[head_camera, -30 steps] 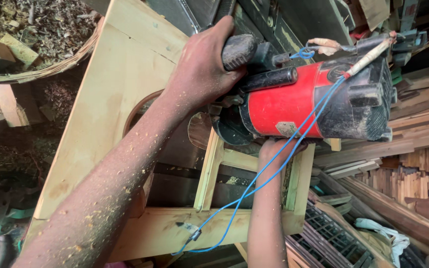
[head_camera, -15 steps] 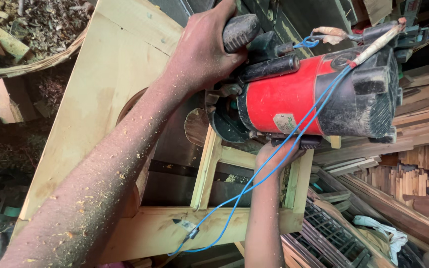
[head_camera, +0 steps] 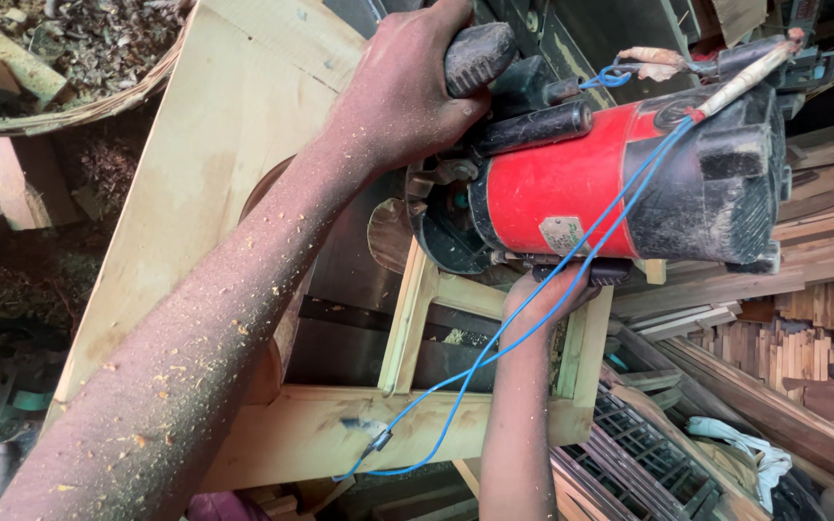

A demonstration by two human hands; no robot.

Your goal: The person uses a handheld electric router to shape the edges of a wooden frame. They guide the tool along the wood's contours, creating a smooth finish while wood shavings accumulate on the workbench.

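My left hand (head_camera: 403, 92) is clenched around the black knob handle (head_camera: 478, 53) of a red-and-black electric router (head_camera: 596, 178), which sits at the edge of a pale wooden board (head_camera: 214, 164). My right hand (head_camera: 544, 299) grips the router's underside handle from below. A blue wire (head_camera: 494, 347) hangs down past the wooden frame (head_camera: 407, 323).

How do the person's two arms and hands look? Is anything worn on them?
Both are bare: no gloves, sleeves, watch or rings show. The left hand and its forearm are speckled with pale sawdust and small wood chips. The right hand and its forearm carry only a few specks.
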